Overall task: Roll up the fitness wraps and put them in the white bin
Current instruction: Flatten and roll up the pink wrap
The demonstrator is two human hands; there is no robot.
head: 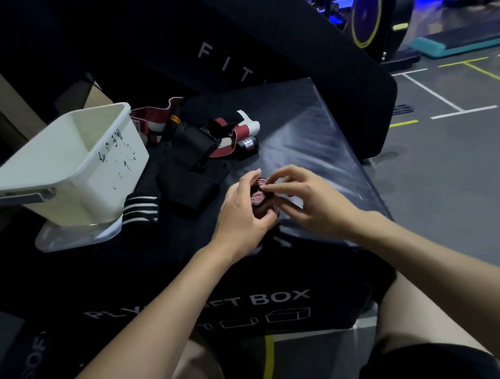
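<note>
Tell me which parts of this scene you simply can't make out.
- Head view: the wrap is mostly covered by the left hand and right hand.
- The white bin floor is hidden by its near wall.
- The handwriting on the bin is too small to read.
- Box lettering is covered by the left forearm.

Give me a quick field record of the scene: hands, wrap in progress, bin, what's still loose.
left hand: left hand grips the pink-and-dark rolled fabric wrap
right hand: right hand pinches the top of the roll with its fingers
white bin: white plastic bin tilted on a clear lid, left of the hands; no wraps visible inside
loose wraps: maroon-and-white wraps and black wraps piled between bin and hands
surface: black padded plyo box
</note>
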